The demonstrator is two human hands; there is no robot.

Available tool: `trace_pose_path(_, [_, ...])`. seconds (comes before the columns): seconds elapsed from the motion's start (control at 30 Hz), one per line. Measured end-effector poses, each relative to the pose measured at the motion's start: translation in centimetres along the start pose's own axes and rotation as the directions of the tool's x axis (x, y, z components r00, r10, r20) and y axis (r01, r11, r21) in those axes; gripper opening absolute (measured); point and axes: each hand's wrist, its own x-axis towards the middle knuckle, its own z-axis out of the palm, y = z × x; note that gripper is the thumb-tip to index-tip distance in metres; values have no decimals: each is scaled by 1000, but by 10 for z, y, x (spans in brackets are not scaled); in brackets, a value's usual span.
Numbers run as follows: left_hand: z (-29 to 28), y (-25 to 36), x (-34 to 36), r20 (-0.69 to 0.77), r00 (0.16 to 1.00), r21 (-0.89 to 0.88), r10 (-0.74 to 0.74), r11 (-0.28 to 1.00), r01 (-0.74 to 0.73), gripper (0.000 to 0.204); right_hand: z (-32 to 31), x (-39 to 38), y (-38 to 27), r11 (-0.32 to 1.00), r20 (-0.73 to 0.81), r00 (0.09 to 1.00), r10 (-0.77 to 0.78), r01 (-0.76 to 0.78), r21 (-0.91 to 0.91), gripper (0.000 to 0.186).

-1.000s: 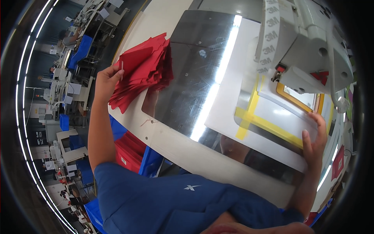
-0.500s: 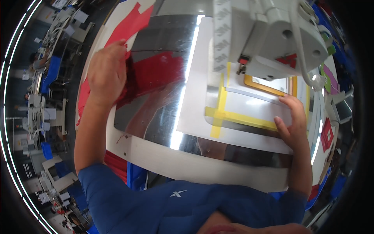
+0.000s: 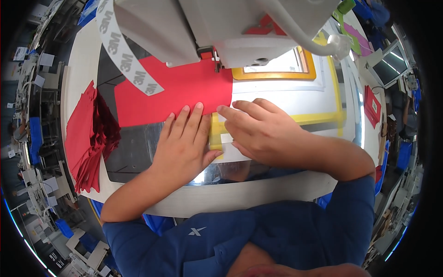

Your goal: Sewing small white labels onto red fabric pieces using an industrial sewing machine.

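Note:
A flat red fabric piece [image 3: 173,94] lies under the head of a white sewing machine [image 3: 240,27]. My left hand [image 3: 182,143] presses flat on its near edge, fingers spread. My right hand [image 3: 263,129] is beside the fabric's right edge, its index fingertip close to the corner and its fingers loosely bent and apart. Yellow tape [image 3: 215,138] runs on the surface between the hands. Beside my right thumb shows a small white patch [image 3: 226,138]; whether the hand touches it is unclear. A yellow-orange frame [image 3: 274,76] lies right of the needle area.
A stack of red fabric pieces [image 3: 87,138] sits at the table's left edge. A printed white strip [image 3: 122,55] hangs from the machine over the fabric. At the right lie a red packet [image 3: 372,106] and a screen [image 3: 385,60].
My left hand has come from the red stack to the middle, and a red piece now lies under the machine head. My right hand has shifted left toward its edge.

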Motion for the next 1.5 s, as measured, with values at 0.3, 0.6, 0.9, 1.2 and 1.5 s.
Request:
trace_pose_path(0.3, [0,-12,-17,105,992,85,-76,994,67,93,8,4,6,990,110,994,-25,40,-134,36])
trace_pose_path(0.6, [-5,-48,-16,63,971,204,-231,955,214,97,7,-21,28,971,72,988,135,-117,-210,36])
trace_pose_path(0.9, [-8,-30,37,61,989,163,-134,979,123,92,-16,-90,55,924,-36,955,295,-295,-244,41])
trace_pose_path(1.2, [3,-4,73,95,996,30,-1,1000,-1,92,-29,-141,68,852,-85,898,432,-437,-289,45])
trace_pose_path(1.5, [1,3,62,94,988,4,126,992,-127,90,-30,-146,73,828,-162,871,464,-491,-270,44])
